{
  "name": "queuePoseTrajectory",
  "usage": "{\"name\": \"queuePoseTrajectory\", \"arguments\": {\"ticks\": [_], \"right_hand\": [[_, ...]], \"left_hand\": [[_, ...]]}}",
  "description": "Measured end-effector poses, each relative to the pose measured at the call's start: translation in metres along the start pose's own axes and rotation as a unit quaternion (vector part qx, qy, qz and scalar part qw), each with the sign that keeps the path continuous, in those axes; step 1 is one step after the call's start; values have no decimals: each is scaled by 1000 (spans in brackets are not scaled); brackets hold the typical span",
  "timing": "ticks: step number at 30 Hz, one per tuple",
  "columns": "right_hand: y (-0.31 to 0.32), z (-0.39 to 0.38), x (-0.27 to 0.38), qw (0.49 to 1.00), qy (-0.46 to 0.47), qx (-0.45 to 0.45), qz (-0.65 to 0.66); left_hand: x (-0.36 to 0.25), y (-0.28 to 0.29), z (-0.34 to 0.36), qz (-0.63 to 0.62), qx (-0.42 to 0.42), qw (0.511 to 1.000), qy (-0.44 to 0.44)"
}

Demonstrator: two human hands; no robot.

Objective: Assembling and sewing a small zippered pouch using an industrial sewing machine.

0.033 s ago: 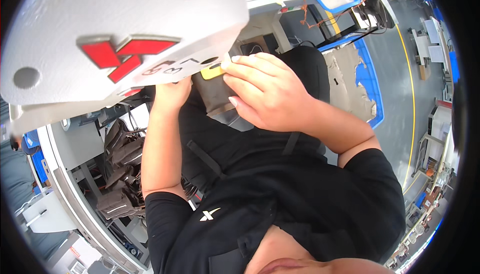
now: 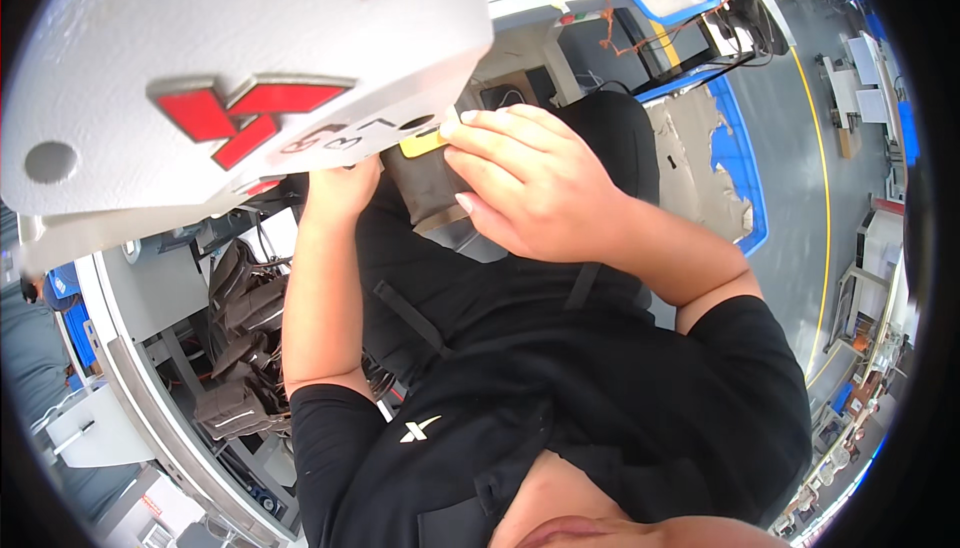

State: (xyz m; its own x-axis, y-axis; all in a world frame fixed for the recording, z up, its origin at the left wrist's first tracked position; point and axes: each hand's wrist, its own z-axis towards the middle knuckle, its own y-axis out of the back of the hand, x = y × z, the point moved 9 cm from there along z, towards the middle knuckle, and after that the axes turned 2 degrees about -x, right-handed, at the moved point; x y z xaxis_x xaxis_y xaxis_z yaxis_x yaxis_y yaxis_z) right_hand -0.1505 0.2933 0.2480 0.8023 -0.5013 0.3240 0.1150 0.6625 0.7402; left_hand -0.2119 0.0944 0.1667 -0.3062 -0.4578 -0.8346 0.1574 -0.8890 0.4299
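A large white machine housing with a red emblem fills the upper left. My left hand reaches under its lower edge, and the housing hides its fingers. My right hand is at the housing's right corner, fingers bent and pressed together, thumb lower and apart. A small pale bit shows at its fingertips; what they hold is too small to make out. Beside those fingertips, a yellow piece partly shows under the housing. Below it, between my hands, hangs a dark brown panel, its upper part hidden.
A blue-rimmed tray with grey-beige sheet material stands at the right. Another blue-rimmed tray holds small metallic pieces at the top. Dark brown bundles lie on the left beside a white table edge. Orange wire hangs at the upper right.
The white housing sits slightly farther left in the picture. My right fingertips and the yellow piece have shifted very slightly left too.
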Motion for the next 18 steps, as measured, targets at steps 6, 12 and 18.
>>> {"name": "queuePoseTrajectory", "arguments": {"ticks": [6, 12, 18], "right_hand": [[-3, 4, -2, 1000, 14, -8, -8], [-7, 4, -1, 999, 23, -11, -25], [-7, 0, 0, 1000, 16, 1, -11]], "left_hand": [[0, 1, 3, 123, 37, 987, -99], [-4, 1, 6, 144, 44, 981, -121], [-4, 0, 6, 92, -25, 989, -116]]}}
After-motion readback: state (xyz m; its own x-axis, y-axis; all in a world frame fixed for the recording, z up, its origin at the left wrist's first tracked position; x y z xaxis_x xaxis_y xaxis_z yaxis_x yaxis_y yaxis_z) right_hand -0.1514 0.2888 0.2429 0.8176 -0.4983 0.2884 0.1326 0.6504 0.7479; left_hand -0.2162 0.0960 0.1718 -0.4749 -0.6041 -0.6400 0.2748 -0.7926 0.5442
